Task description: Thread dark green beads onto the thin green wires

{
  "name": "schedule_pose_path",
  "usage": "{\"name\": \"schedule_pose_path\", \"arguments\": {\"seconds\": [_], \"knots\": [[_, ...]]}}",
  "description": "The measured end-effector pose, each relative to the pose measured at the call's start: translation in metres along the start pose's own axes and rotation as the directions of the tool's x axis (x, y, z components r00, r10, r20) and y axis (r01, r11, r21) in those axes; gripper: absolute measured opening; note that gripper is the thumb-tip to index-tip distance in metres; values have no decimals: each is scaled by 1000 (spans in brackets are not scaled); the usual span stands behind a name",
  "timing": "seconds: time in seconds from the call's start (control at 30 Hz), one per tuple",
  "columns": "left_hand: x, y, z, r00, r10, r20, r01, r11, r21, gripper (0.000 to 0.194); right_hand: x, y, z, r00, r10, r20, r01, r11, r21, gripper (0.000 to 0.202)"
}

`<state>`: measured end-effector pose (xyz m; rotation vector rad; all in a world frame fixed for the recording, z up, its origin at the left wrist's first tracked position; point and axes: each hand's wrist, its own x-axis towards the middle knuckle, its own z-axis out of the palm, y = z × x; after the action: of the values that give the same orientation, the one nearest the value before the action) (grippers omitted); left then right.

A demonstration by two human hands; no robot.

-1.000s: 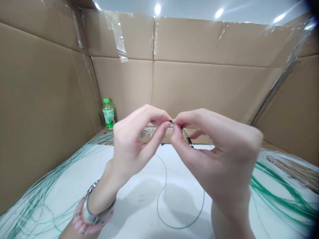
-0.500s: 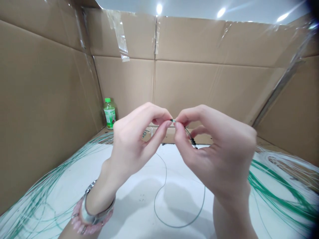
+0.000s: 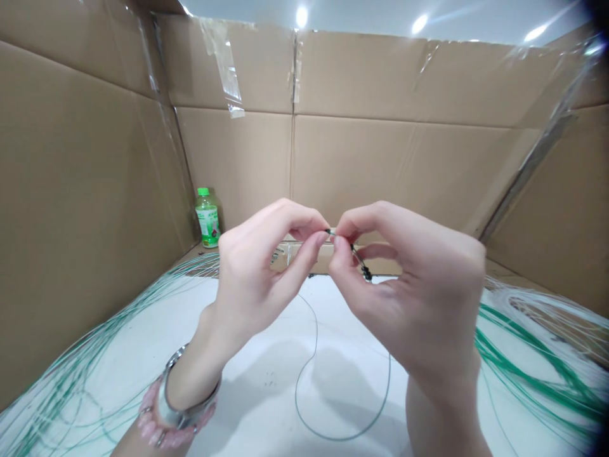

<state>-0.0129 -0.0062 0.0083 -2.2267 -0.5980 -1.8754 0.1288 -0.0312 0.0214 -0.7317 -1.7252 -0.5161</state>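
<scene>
My left hand (image 3: 252,273) is closed, thumb and index fingertip pinching a tiny black piece (image 3: 328,231), mostly covered by the fingers. Right beside it, my right hand (image 3: 419,292) pinches a thin green wire (image 3: 342,439) between thumb and index finger. The fingertips of both hands almost meet, with a short bit of wire showing between them. Several small black pieces (image 3: 366,273) sit in a cluster on a strand under my right fingers. Below the hands, the wire hangs in a loose curve over the white table. What the pieces are is too small to tell.
Bundled green and white wires (image 3: 85,349) spread along the left of the white table (image 3: 266,406). Coiled green wires (image 3: 533,362) lie at the right. A green-capped bottle (image 3: 208,219) stands in the back left corner. Cardboard walls (image 3: 356,158) enclose the back and sides.
Both hands keep their pinch with fingertips close together. My right hand has shifted slightly left, and the black cluster beneath its fingers moved a little with it.
</scene>
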Motion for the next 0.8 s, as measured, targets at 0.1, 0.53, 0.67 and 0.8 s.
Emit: {"name": "schedule_pose_path", "arguments": {"seconds": [0.1, 0.53, 0.67, 0.8], "knots": [[0, 0, 0, 1000, -7, -3, 7, 1000, 3, 9, 0, 0, 0, 1000, -1, -11, 1, 1000, 13, 12], [0, 0, 2, 1000, -30, 8, 30, 999, -33, 9, -1, -1, -2, 997, 69, 18, -70, 997, 28, 11], [0, 0, 2, 1000, -17, 17, 18, 999, -34, 12, -1, -2, -1, 998, 56, 16, -56, 998, 35, 11], [0, -1, 0, 1000, -24, 6, 24, 998, -55, 12, 0, -1, -4, 999, 39, 22, -40, 998, 54, 11]]}}
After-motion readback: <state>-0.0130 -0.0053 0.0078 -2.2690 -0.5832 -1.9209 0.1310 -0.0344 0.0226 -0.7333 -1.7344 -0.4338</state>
